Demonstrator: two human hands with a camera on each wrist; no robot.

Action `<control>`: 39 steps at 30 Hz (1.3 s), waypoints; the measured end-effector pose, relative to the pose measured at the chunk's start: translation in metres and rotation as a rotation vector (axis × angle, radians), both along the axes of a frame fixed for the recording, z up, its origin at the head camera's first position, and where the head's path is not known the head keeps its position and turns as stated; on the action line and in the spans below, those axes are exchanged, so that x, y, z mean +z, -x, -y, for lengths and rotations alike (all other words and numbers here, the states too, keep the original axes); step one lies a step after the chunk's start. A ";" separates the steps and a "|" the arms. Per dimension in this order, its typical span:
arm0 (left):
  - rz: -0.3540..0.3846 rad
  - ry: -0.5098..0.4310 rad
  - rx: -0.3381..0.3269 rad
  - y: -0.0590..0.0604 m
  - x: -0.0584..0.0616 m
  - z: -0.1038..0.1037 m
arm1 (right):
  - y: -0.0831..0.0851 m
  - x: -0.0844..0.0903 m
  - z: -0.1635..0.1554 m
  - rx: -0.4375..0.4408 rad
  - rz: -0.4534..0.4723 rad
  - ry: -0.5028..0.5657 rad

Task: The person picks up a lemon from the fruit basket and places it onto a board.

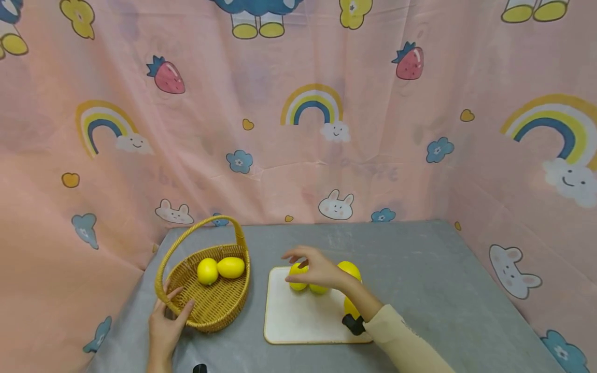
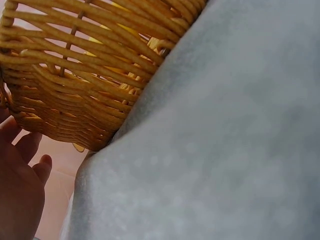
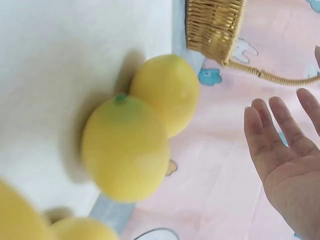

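My left hand (image 1: pixel 165 324) holds the near left rim of a wicker basket (image 1: pixel 219 305), beside the foot of its arched handle. Two lemons (image 1: pixel 208 271) lie together inside the basket. In the left wrist view, the fingers (image 2: pixel 29 146) of this hand are against the woven side. My right hand (image 1: pixel 317 267) hovers over the back of a white board (image 1: pixel 298 321), fingers spread and bent a little, holding nothing. Beneath it are two lemons (image 3: pixel 125 150), side by side on the board. More lemons (image 1: pixel 350 269) sit at the board's right, partly hidden by the right forearm.
A grey cloth (image 1: pixel 420 290) covers the table. Pink printed curtains (image 1: pixel 280 181) hang behind it and at both sides. A small black object (image 1: pixel 199 368) shows at the near edge, and a black piece (image 1: pixel 353 325) is at the right wrist.
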State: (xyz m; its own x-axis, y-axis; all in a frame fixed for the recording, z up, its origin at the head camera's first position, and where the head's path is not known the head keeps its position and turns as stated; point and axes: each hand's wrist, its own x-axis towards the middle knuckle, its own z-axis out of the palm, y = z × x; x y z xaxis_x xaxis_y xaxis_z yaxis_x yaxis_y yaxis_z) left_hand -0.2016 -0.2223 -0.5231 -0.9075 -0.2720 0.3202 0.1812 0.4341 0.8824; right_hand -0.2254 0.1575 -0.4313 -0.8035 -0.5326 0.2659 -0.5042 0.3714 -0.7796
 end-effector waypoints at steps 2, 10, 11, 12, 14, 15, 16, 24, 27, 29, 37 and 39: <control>0.001 0.005 0.003 0.000 0.000 0.001 | 0.005 0.003 0.012 0.019 0.003 -0.022; -0.023 -0.027 -0.021 0.000 0.001 0.000 | 0.024 0.017 0.054 0.080 0.016 -0.107; -0.025 -0.019 -0.021 0.000 0.001 0.000 | 0.026 0.018 0.058 0.084 0.017 -0.116; -0.025 -0.010 -0.019 0.000 0.001 0.000 | 0.029 0.019 0.062 0.087 0.015 -0.128; -0.025 0.004 -0.018 0.000 0.001 0.001 | 0.033 0.021 0.070 0.091 0.007 -0.156; -0.026 0.009 -0.018 0.001 0.001 0.001 | 0.035 0.022 0.074 0.093 -0.003 -0.172; -0.028 0.016 -0.018 0.001 0.001 0.001 | 0.037 0.022 0.078 0.095 -0.011 -0.189; -0.029 0.011 -0.020 0.000 0.001 0.002 | 0.048 0.022 0.108 0.101 -0.024 -0.224; -0.038 0.006 -0.020 0.001 0.001 0.002 | 0.052 0.023 0.119 0.095 -0.009 -0.208; -0.041 0.010 -0.016 0.002 0.000 0.002 | 0.055 0.022 0.126 0.091 0.004 -0.197; -0.063 0.027 -0.019 0.002 0.000 0.002 | 0.055 0.011 0.158 0.063 0.045 -0.284; -0.067 0.023 -0.024 0.002 -0.001 0.002 | 0.053 0.006 0.165 0.048 0.047 -0.337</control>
State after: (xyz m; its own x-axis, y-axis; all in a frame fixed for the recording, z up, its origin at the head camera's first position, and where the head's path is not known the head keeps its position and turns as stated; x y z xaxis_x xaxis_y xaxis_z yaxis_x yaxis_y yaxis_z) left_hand -0.2033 -0.2248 -0.5237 -0.8898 -0.2427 0.3864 0.2501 0.4490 0.8578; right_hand -0.2780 -0.0077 -0.4251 -0.7825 -0.6218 0.0322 -0.4939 0.5885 -0.6401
